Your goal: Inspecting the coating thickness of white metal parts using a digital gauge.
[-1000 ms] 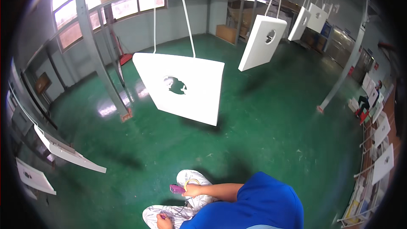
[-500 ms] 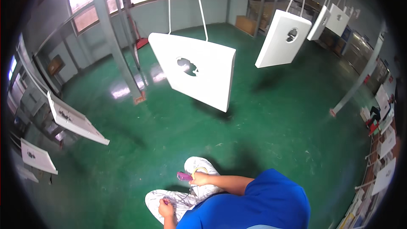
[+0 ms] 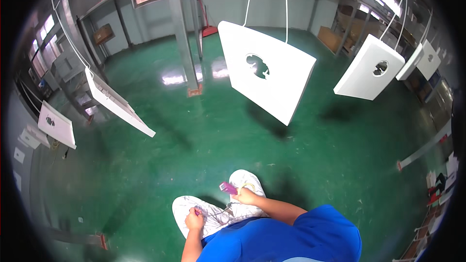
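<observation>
My right hand (image 3: 246, 196) is closed round a purple handheld meter (image 3: 227, 188) with a small pale display, above my right thigh. A yellowish loop, perhaps a wrist strap, hangs by that hand. From the meter a dark cable (image 3: 224, 208) runs across my lap toward my left hand (image 3: 194, 220). Its fingers pinch a small purple piece (image 3: 197, 211) that looks like the cable's probe, mostly hidden by the fingers. Both hands rest low over my white patterned trousers. Ahead, apart from my hands, a white panel (image 3: 286, 77) with a ragged round cutout hangs tilted from two white wires.
More white panels hang at the right (image 3: 359, 73) and left (image 3: 119, 104), on a curving line. Grey steel posts (image 3: 182, 34) stand on the green floor (image 3: 208, 131). A red dustpan (image 3: 209, 31) lies by the far wall. Racks with white parts line the right edge.
My view has swung left, so the hanging panels, post and window appear farther right. The meter and the small purple piece stay in my hands.
</observation>
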The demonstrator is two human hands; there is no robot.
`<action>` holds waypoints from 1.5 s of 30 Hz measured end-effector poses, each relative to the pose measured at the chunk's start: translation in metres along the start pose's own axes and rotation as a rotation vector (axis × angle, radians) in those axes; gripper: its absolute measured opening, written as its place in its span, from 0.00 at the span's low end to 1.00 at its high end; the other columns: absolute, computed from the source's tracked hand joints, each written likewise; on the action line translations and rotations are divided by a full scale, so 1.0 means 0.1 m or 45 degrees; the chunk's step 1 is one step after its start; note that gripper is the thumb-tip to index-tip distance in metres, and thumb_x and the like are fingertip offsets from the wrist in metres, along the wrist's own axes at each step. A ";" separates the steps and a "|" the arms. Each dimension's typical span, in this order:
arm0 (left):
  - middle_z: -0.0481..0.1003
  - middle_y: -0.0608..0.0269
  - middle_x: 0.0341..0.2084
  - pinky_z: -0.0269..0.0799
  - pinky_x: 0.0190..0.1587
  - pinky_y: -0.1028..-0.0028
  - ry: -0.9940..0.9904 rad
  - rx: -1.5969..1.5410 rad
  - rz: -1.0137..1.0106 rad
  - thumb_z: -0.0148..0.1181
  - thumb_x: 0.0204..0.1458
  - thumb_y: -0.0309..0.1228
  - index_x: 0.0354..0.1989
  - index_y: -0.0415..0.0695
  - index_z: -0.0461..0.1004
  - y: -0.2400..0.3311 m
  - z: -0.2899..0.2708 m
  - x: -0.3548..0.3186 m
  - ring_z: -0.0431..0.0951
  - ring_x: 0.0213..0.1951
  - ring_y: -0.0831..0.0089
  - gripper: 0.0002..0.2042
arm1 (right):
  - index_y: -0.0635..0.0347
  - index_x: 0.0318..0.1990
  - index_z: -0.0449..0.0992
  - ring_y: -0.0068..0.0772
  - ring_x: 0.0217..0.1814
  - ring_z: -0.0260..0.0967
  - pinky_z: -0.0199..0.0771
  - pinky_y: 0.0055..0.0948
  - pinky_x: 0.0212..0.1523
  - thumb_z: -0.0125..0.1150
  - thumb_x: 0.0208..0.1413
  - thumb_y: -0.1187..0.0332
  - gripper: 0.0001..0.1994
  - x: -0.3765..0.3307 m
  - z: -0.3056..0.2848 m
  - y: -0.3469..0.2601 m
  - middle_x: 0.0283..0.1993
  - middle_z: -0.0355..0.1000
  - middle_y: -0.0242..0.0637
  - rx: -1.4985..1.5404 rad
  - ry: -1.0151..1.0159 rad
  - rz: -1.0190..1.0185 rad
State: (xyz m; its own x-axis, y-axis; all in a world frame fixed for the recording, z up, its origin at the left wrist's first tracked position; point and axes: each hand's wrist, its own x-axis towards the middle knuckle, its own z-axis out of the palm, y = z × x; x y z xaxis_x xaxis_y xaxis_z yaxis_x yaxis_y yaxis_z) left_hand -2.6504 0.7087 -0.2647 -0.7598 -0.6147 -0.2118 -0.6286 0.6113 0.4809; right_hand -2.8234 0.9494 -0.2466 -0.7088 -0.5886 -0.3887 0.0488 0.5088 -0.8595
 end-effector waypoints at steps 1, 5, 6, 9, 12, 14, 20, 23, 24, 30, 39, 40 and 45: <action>0.80 0.63 0.26 0.73 0.37 0.60 0.003 -0.022 0.014 0.58 0.50 0.36 0.34 0.51 0.72 0.02 0.02 0.00 0.80 0.32 0.59 0.06 | 0.66 0.36 0.74 0.28 0.18 0.69 0.71 0.32 0.23 0.59 0.56 0.59 0.15 -0.07 -0.02 0.00 0.20 0.71 0.36 0.126 0.129 -0.038; 0.79 0.62 0.25 0.73 0.37 0.59 0.023 -0.052 0.022 0.57 0.50 0.36 0.33 0.52 0.73 0.17 0.07 -0.02 0.80 0.31 0.58 0.05 | 0.64 0.36 0.71 0.23 0.24 0.67 0.67 0.27 0.25 0.58 0.59 0.65 0.10 -0.27 -0.52 -0.26 0.26 0.70 0.29 0.745 0.840 -0.266; 0.79 0.62 0.25 0.73 0.37 0.59 0.011 -0.034 0.005 0.57 0.50 0.36 0.33 0.52 0.73 0.16 0.07 -0.06 0.80 0.31 0.58 0.05 | 0.63 0.36 0.71 0.23 0.24 0.67 0.67 0.26 0.26 0.57 0.60 0.66 0.09 -0.32 -0.81 -0.47 0.26 0.69 0.29 0.806 0.987 -0.336; 0.79 0.61 0.24 0.72 0.37 0.57 -0.011 0.056 0.009 0.53 0.53 0.39 0.35 0.52 0.71 0.24 0.17 -0.04 0.80 0.31 0.55 0.07 | 0.60 0.39 0.70 0.23 0.28 0.68 0.71 0.25 0.32 0.55 0.61 0.69 0.05 -0.44 -1.76 -1.03 0.32 0.69 0.30 0.962 1.363 -0.705; 0.79 0.61 0.22 0.72 0.36 0.56 -0.118 -0.057 0.033 0.49 0.56 0.40 0.37 0.50 0.70 0.59 0.14 -0.07 0.80 0.31 0.53 0.09 | 0.66 0.47 0.71 0.29 0.46 0.71 0.72 0.31 0.51 0.54 0.62 0.70 0.10 -0.52 -2.59 -1.31 0.47 0.70 0.38 0.825 1.471 -0.874; 0.79 0.62 0.20 0.72 0.37 0.56 -0.164 -0.111 0.062 0.48 0.56 0.40 0.37 0.49 0.69 0.74 0.24 -0.07 0.80 0.31 0.53 0.09 | 0.69 0.51 0.70 0.37 0.54 0.70 0.70 0.34 0.58 0.53 0.64 0.66 0.15 -0.52 -2.95 -1.50 0.54 0.70 0.47 0.836 1.479 -0.928; 0.77 0.61 0.18 0.71 0.22 0.69 -0.095 -0.706 -0.151 0.48 0.59 0.29 0.36 0.42 0.66 0.94 0.41 -0.20 0.76 0.19 0.71 0.04 | 0.67 0.53 0.69 0.30 0.51 0.70 0.69 0.30 0.54 0.57 0.62 0.64 0.17 -0.40 -3.39 -1.30 0.49 0.72 0.41 1.152 1.047 -0.869; 0.75 0.60 0.18 0.70 0.20 0.73 -0.091 -1.041 -0.207 0.48 0.58 0.22 0.36 0.40 0.65 0.81 0.56 -0.17 0.73 0.17 0.75 0.01 | 0.59 0.49 0.72 0.22 0.43 0.69 0.68 0.24 0.47 0.59 0.59 0.69 0.12 -0.45 -3.22 -1.35 0.43 0.71 0.30 1.237 0.900 -0.829; 0.75 0.60 0.19 0.70 0.20 0.73 -0.105 -1.023 -0.183 0.48 0.58 0.22 0.37 0.40 0.65 0.87 0.62 -0.19 0.73 0.17 0.75 0.01 | 0.60 0.48 0.72 0.21 0.42 0.69 0.69 0.24 0.47 0.59 0.59 0.69 0.11 -0.52 -3.17 -1.38 0.42 0.71 0.29 1.316 0.782 -0.884; 0.78 0.57 0.21 0.74 0.28 0.65 -0.153 -0.544 -0.106 0.52 0.54 0.30 0.40 0.44 0.69 1.21 0.82 -0.30 0.80 0.23 0.66 0.07 | 0.71 0.53 0.69 0.36 0.54 0.70 0.68 0.33 0.57 0.54 0.60 0.73 0.15 -0.75 -2.81 -1.43 0.50 0.72 0.46 1.285 0.315 -0.901; 0.79 0.51 0.28 0.72 0.39 0.55 -0.130 -0.299 0.007 0.50 0.53 0.38 0.42 0.49 0.71 1.47 0.71 -0.59 0.79 0.34 0.48 0.11 | 0.73 0.53 0.68 0.40 0.56 0.70 0.67 0.37 0.59 0.53 0.59 0.72 0.16 -0.89 -2.57 -1.56 0.52 0.71 0.50 0.893 0.191 -0.733; 0.79 0.54 0.24 0.74 0.35 0.60 -0.147 -0.382 -0.130 0.50 0.54 0.35 0.43 0.47 0.71 1.45 0.72 -0.60 0.81 0.31 0.55 0.11 | 0.72 0.54 0.68 0.40 0.56 0.70 0.67 0.38 0.60 0.52 0.60 0.73 0.16 -0.94 -2.56 -1.61 0.52 0.71 0.51 0.848 0.225 -0.689; 0.77 0.59 0.29 0.70 0.24 0.77 -0.082 -1.331 -0.310 0.46 0.54 0.22 0.50 0.40 0.63 1.40 0.59 -0.51 0.73 0.23 0.78 0.14 | 0.70 0.52 0.71 0.38 0.54 0.71 0.68 0.38 0.60 0.55 0.59 0.73 0.15 -1.03 -2.54 -1.74 0.50 0.74 0.45 1.080 0.130 -0.890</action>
State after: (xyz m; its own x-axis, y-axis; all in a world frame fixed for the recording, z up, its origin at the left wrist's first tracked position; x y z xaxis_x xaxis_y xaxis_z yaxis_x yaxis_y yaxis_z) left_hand -2.7091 0.8552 -0.2366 -0.6596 -0.6166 -0.4299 -0.3337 -0.2723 0.9025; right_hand -2.9378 1.0812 0.0269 -0.8212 -0.5041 0.2673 0.0541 -0.5351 -0.8431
